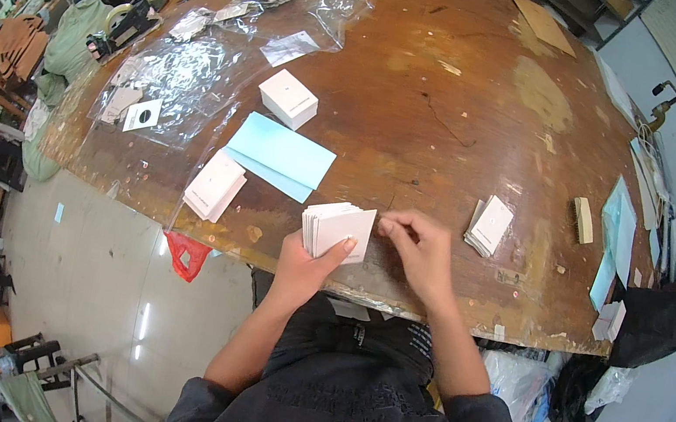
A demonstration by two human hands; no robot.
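Observation:
My left hand (307, 265) grips a stack of white cards (339, 231) upright above the table's front edge, with its thumb across the front card. Just right of the stack is my right hand (420, 251), its fingers curled in and pressed together. Whether anything thin lies between those fingertips cannot be made out. To the left sits a pile of white cards (216, 185), slightly fanned. Behind it lies a folded light-blue sheet (280, 155), with a taller neat block of cards (288, 99) beyond. Another card pile (490, 224) rests to the right of my right hand.
Clear plastic sheeting (187, 77) covers the table's left part, with a tape dispenser (129, 23) beside it. At the right are a wooden brush (583, 221) and blue paper (615, 237). A red plastic bag (185, 257) hangs at the front edge of the brown table (422, 127).

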